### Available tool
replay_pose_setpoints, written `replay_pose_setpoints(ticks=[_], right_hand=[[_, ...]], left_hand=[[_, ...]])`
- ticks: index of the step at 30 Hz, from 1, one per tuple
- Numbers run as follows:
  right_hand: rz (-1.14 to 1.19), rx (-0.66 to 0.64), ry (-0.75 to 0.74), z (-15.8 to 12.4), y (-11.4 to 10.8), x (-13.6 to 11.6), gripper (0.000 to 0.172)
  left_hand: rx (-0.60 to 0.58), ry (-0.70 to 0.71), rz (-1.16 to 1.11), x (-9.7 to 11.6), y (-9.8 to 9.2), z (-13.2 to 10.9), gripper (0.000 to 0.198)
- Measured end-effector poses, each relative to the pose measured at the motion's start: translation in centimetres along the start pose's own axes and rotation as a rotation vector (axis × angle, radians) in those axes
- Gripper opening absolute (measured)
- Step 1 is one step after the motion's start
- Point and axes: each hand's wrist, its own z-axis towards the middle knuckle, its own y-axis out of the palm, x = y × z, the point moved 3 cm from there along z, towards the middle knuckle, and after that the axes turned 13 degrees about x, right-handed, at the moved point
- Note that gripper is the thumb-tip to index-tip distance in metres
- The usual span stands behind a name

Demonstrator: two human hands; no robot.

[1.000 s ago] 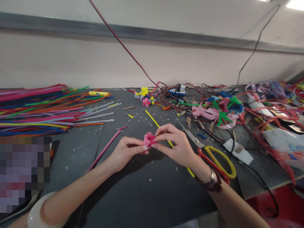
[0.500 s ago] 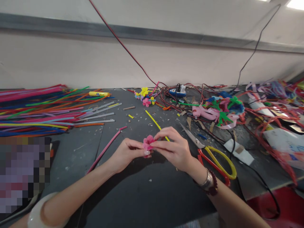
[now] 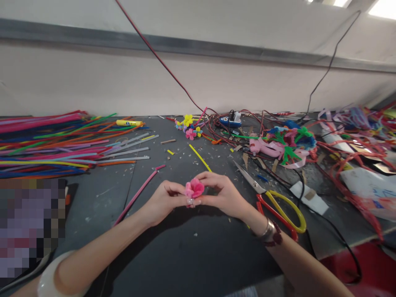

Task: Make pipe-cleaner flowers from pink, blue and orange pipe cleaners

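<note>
Fuzzy pink flower (image 3: 195, 187), rounded petals, held up over flat dark table (image 3: 176, 255), mid-view. Left hand (image 3: 163, 203) pinching it, thumb and fingers; right hand (image 3: 227, 197) pinching its other side. Scissors (image 3: 258, 185) near right wrist: shiny metal blades, looped red and yellow handles. Thin pink stick (image 3: 139, 193), bent tip, beside left hand. Straight fuzzy sticks (image 3: 49, 123), many colors, heaped far left.

We note a pale wall (image 3: 93, 78) at twelve o'clock, crossed from side to side by a grey rail (image 3: 154, 42). We record bright light (image 3: 383, 8) at two o'clock, a dark, marked tabletop (image 3: 185, 264) extending to six o'clock, and an unidentified red surface (image 3: 371, 272) at four.
</note>
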Motion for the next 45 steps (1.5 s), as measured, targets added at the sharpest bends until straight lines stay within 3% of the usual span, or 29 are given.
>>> replay_pose_setpoints(ticks=[3,9,16,22,28,36,45], right_hand=[[0.154,-0.049,0.112,-0.2,0.6,0.7,0.007],[0.406,-0.084,0.221,-0.7,1.7,1.1,0.009],[0.479,-0.046,0.256,-1.3,2.4,1.3,0.007],[0.522,0.022,0.296,-1.1,2.5,0.6,0.005],[0.405,0.102,0.189,-0.7,1.5,0.4,0.005],[0.196,0.178,0.084,-1.4,2.1,0.7,0.011],[0.219,0.132,0.108,-1.3,1.9,0.2,0.016]], left_hand=[[-0.058,-0.047,-0.011,-0.1,0.0,-0.1,0.005],[-0.189,-0.215,-0.074,-0.2,0.3,-0.5,0.005],[-0.251,-0.372,-0.117,-0.6,0.8,-1.0,0.011],[-0.225,-0.409,-0.196,-0.6,0.8,-1.1,0.019],[-0.153,-0.352,-0.224,-0.6,0.8,-1.0,0.015],[-0.057,-0.34,-0.285,-0.8,0.6,-0.8,0.014],[-0.018,-0.312,-0.269,-0.6,0.6,-0.7,0.015]])
